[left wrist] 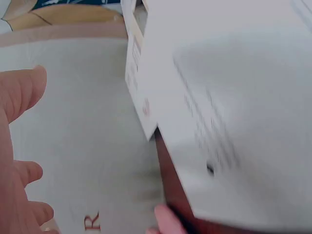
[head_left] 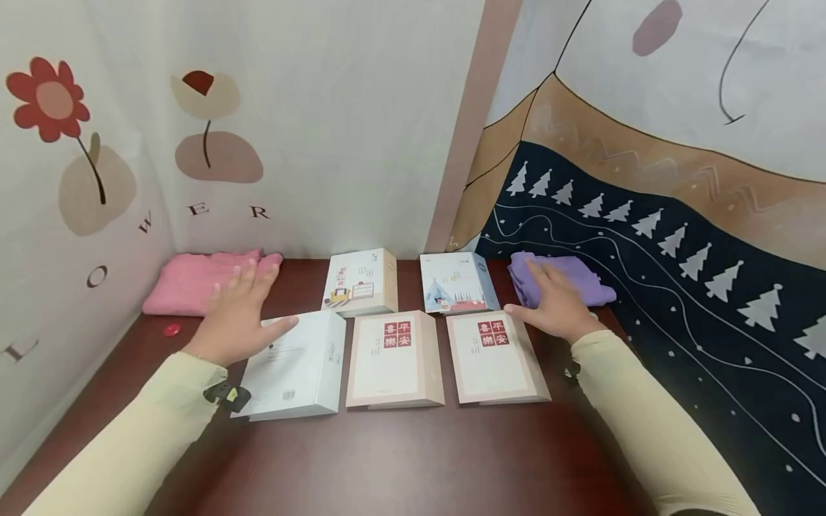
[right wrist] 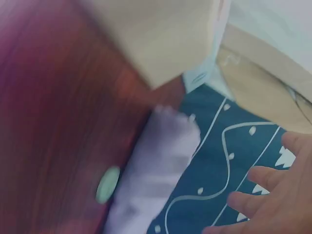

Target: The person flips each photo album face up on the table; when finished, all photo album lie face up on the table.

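Several flat boxes lie on a dark red-brown table. In the front row are a white box and two beige boxes with red labels. My left hand is open with spread fingers, between the white box's far corner and a folded pink cloth. Its thumb reaches over the box. My right hand is open and flat over the near edge of a folded purple cloth, just right of the right beige box. In the blurred right wrist view the purple cloth lies beside my fingers.
Behind the front row stand a box with a yellow drawing and a blue illustrated box. A small red disc lies by the pink cloth and a pale green disc by the purple cloth. Printed fabric walls close in on three sides.
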{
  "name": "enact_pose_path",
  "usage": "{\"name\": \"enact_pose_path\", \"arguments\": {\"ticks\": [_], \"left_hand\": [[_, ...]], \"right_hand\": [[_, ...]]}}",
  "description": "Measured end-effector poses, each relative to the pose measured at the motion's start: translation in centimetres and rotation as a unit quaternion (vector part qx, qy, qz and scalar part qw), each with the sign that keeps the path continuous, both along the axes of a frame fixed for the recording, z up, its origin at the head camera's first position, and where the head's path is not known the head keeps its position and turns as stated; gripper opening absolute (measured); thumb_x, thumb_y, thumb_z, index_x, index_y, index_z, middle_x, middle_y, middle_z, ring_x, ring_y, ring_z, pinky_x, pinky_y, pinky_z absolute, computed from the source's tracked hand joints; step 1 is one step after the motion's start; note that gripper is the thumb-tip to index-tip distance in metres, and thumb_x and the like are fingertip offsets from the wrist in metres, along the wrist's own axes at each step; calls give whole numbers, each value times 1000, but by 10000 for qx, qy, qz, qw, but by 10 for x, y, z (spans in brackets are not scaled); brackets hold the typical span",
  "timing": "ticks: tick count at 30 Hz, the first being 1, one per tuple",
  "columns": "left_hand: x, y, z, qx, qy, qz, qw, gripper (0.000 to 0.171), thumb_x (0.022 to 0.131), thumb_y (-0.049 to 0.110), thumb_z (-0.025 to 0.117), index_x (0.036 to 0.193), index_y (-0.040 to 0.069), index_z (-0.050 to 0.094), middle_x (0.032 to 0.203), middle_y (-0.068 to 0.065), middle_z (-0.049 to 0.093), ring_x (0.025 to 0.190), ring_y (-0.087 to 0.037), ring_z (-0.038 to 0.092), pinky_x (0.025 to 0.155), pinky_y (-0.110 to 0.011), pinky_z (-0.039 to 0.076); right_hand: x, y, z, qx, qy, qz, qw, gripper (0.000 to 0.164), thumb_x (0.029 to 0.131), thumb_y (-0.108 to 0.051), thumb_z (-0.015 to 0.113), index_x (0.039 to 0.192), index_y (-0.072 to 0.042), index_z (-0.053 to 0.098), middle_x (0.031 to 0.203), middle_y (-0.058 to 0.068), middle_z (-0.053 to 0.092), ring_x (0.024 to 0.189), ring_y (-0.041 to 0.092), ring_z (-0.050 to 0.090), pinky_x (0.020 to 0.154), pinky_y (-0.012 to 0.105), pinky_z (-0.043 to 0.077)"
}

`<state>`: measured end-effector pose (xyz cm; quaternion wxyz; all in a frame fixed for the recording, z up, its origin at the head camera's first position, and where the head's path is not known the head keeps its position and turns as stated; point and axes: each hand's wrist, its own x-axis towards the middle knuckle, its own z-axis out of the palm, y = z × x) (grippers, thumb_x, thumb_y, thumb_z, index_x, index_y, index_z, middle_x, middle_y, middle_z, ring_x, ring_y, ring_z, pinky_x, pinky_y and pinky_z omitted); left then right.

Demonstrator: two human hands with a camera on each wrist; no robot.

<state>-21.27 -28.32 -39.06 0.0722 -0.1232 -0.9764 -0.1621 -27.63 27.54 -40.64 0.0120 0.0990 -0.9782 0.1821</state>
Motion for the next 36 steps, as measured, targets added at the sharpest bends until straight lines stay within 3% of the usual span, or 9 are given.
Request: {"name": "enact_pose_path", "arguments": {"ticks": [3, 7, 15, 21, 27, 36], "left_hand": [[-4, 13, -2, 342, -189, -75, 9992, 101, 96, 51, 71, 168, 3, 19, 174, -30, 7, 160, -52, 4, 123, -75, 8], [-10, 32, -6, 863, -241, -170, 9958, 93, 97, 40, 73, 166, 0, 25, 171, -32, 16, 159, -51, 15, 123, -72, 19], [-20, 74, -18, 1651, -325, -246, 9854, 80, 99, 29, 72, 164, 4, 34, 170, -26, 27, 155, -47, 30, 123, -64, 28], [-29, 108, -21, 2022, -598, -322, 9770, 75, 102, 32, 68, 165, 10, 35, 170, -20, 30, 156, -41, 31, 125, -61, 28], [-43, 139, -21, 2378, -962, -357, 9659, 70, 105, 32, 62, 166, 12, 32, 170, -17, 32, 156, -40, 32, 124, -60, 31], [-67, 175, -23, 3025, -1571, -466, 9390, 66, 108, 26, 56, 167, 15, 30, 173, -13, 28, 155, -38, 35, 122, -56, 37]], "right_hand": [[-5, -11, -2, -557, -169, 131, 9982, 112, 90, -64, 73, 171, -17, 13, 175, 23, 14, 159, 49, 17, 121, 73, 23], [-10, -26, -5, -1132, -311, 304, 9926, 105, 94, -53, 75, 171, -15, 15, 175, 19, 17, 160, 43, 19, 125, 66, 24], [-19, -57, -3, -1631, -670, 343, 9837, 98, 94, -46, 78, 169, -13, 24, 172, 19, 26, 159, 42, 23, 126, 65, 22], [-32, -67, 0, -1949, -1064, 285, 9746, 97, 94, -44, 78, 168, -12, 25, 171, 19, 31, 156, 41, 31, 126, 62, 27], [-47, -68, -2, -2256, -1362, 291, 9642, 93, 96, -40, 78, 168, -11, 26, 166, 20, 38, 148, 41, 42, 124, 58, 33], [-65, -64, -5, -2149, -1785, 177, 9600, 91, 96, -40, 77, 169, -18, 27, 165, 25, 37, 151, 40, 39, 122, 59, 35]]}}
